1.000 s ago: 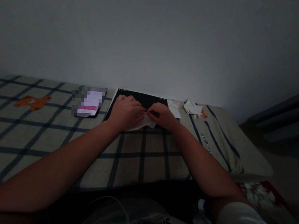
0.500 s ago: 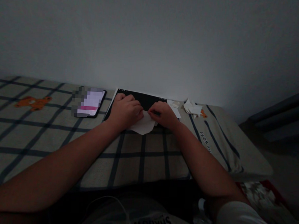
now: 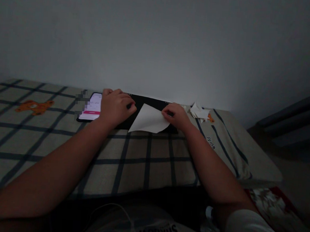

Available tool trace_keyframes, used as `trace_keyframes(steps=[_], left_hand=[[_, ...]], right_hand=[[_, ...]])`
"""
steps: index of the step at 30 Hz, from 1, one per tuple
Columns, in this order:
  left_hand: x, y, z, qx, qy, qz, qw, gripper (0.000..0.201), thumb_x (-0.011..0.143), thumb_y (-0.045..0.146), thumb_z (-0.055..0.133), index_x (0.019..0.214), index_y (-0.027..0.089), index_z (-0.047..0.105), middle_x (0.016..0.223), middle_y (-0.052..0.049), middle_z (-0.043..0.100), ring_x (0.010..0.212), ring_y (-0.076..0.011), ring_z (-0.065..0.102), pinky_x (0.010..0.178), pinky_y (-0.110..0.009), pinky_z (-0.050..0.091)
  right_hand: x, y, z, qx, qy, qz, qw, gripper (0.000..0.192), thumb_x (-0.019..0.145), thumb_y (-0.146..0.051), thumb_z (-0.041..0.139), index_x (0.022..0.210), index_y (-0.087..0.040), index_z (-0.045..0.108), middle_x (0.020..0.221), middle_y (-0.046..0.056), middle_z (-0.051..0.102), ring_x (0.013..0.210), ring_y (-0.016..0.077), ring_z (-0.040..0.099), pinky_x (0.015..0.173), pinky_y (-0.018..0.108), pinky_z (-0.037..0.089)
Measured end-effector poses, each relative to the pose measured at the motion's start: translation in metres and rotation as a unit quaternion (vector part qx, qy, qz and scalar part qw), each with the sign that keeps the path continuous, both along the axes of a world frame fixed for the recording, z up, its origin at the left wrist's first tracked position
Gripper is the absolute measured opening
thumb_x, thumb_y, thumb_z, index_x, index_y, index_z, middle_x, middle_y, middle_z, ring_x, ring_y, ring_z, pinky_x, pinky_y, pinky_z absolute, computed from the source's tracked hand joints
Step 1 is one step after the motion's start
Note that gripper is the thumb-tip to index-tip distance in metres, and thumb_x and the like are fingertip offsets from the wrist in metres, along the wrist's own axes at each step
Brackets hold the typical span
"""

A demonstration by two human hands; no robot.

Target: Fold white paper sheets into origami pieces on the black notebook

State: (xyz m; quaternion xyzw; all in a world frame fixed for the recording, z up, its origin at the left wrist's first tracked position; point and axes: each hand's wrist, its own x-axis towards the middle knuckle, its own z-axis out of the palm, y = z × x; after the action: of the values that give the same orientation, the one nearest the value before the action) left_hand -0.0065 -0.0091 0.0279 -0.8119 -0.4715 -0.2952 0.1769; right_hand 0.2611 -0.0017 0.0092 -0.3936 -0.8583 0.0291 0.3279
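Note:
A sheet of white paper (image 3: 150, 120), with angular edges, lies over a flat black board (image 3: 137, 100) that has small white marks along its far edge. My right hand (image 3: 178, 116) pinches the paper's right edge between thumb and fingers. To the left of the paper, my left hand (image 3: 116, 108) rests over the board's left part, apart from the sheet. Its fingers are loosely bent, with a dark gap between thumb and forefinger, and I see nothing in it. A phone (image 3: 92, 107) with a lit screen lies beside that hand, partly covered by it.
A checked cloth (image 3: 138, 167) covers the surface, which ends at a grey wall. Crumpled white paper scraps (image 3: 198, 112) lie at the right. An orange print (image 3: 34, 106) shows at the left. Below on the right are a plastic bottle (image 3: 209, 226) and a red-edged heap (image 3: 272, 205).
My left hand has let go of the paper and moved left, now covering part of the phone. The paper is more spread out and shows more of its face. My right hand still pinches it.

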Motion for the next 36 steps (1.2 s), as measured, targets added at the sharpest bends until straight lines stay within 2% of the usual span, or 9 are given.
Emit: trace_keyframes(steps=[2, 6, 9, 14, 21, 24, 27, 31, 36], left_hand=[[-0.002, 0.003, -0.001, -0.015, -0.051, 0.018, 0.998, 0.021, 0.085, 0.032, 0.054, 0.082, 0.023, 0.073, 0.09, -0.005, 0.074, 0.09, -0.0264, 0.06, 0.085, -0.047, 0.037], [0.002, 0.004, -0.006, -0.126, -0.148, -0.083, 0.977, 0.03, 0.087, 0.038, 0.05, 0.097, 0.02, 0.072, 0.097, -0.006, 0.073, 0.09, -0.023, 0.063, 0.078, -0.036, 0.045], [0.008, 0.001, -0.006, -0.17, -0.187, -0.107, 0.962, 0.039, 0.091, 0.045, 0.045, 0.1, 0.018, 0.071, 0.098, -0.007, 0.072, 0.088, -0.0217, 0.064, 0.075, -0.033, 0.048], [0.011, -0.001, -0.006, -0.149, -0.192, -0.117, 0.963, 0.037, 0.09, 0.047, 0.049, 0.099, 0.018, 0.071, 0.094, -0.007, 0.072, 0.082, -0.0197, 0.063, 0.073, -0.032, 0.047], [0.007, 0.002, -0.009, -0.056, -0.073, -0.095, 0.991, 0.027, 0.091, 0.035, 0.049, 0.098, 0.023, 0.073, 0.097, -0.006, 0.073, 0.092, -0.0227, 0.064, 0.079, -0.036, 0.045], [0.006, -0.001, -0.007, -0.011, -0.026, -0.113, 0.993, 0.025, 0.091, 0.034, 0.051, 0.1, 0.026, 0.073, 0.099, -0.005, 0.073, 0.092, -0.0232, 0.064, 0.077, -0.038, 0.042], [0.007, -0.007, -0.005, 0.027, 0.029, -0.144, 0.989, 0.025, 0.092, 0.033, 0.051, 0.103, 0.026, 0.072, 0.098, -0.005, 0.074, 0.087, -0.0224, 0.064, 0.071, -0.037, 0.039], [0.015, -0.01, -0.008, 0.038, 0.111, -0.171, 0.978, 0.026, 0.094, 0.031, 0.048, 0.106, 0.028, 0.07, 0.098, -0.003, 0.074, 0.083, -0.0204, 0.062, 0.065, -0.035, 0.034], [0.027, -0.013, -0.017, -0.015, 0.147, -0.227, 0.963, 0.021, 0.092, 0.026, 0.052, 0.101, 0.03, 0.071, 0.095, -0.001, 0.073, 0.078, -0.0176, 0.063, 0.062, -0.031, 0.033]], right_hand=[[0.002, 0.0, 0.001, -0.01, 0.036, -0.005, 0.999, 0.012, 0.085, -0.024, 0.055, 0.076, -0.022, 0.062, 0.078, 0.003, 0.065, 0.076, 0.0176, 0.055, 0.074, 0.033, 0.04], [-0.001, -0.002, 0.001, -0.011, 0.074, 0.001, 0.997, 0.013, 0.087, -0.027, 0.056, 0.077, -0.023, 0.062, 0.081, 0.004, 0.066, 0.079, 0.0181, 0.058, 0.077, 0.034, 0.042], [-0.003, -0.002, 0.0, 0.012, 0.072, -0.012, 0.997, 0.014, 0.087, -0.027, 0.055, 0.076, -0.023, 0.062, 0.08, 0.004, 0.066, 0.079, 0.0188, 0.057, 0.078, 0.036, 0.042], [-0.003, -0.002, -0.001, 0.063, 0.07, -0.036, 0.995, 0.016, 0.089, -0.028, 0.052, 0.077, -0.023, 0.062, 0.082, 0.005, 0.065, 0.084, 0.0203, 0.055, 0.081, 0.038, 0.041], [-0.001, -0.001, -0.001, 0.062, -0.019, -0.013, 0.998, 0.014, 0.088, -0.028, 0.054, 0.081, -0.023, 0.064, 0.086, 0.006, 0.065, 0.087, 0.0209, 0.054, 0.081, 0.037, 0.039], [0.001, 0.002, -0.005, 0.017, -0.012, -0.043, 0.999, 0.01, 0.085, -0.027, 0.058, 0.082, -0.022, 0.065, 0.085, 0.006, 0.065, 0.082, 0.0196, 0.055, 0.077, 0.035, 0.04], [-0.002, 0.005, -0.013, -0.078, 0.093, -0.09, 0.988, 0.011, 0.083, -0.03, 0.06, 0.087, -0.02, 0.064, 0.072, 0.002, 0.064, 0.064, 0.015, 0.054, 0.064, 0.03, 0.041], [-0.011, 0.009, -0.021, -0.224, 0.304, -0.071, 0.923, 0.018, 0.084, -0.038, 0.057, 0.089, -0.02, 0.057, 0.073, 0.002, 0.066, 0.065, 0.0151, 0.062, 0.06, 0.028, 0.046], [-0.017, 0.013, -0.025, -0.259, 0.367, -0.054, 0.892, 0.026, 0.071, -0.031, 0.069, 0.091, -0.021, 0.056, 0.074, -0.001, 0.061, 0.067, 0.0141, 0.059, 0.059, 0.028, 0.047]])
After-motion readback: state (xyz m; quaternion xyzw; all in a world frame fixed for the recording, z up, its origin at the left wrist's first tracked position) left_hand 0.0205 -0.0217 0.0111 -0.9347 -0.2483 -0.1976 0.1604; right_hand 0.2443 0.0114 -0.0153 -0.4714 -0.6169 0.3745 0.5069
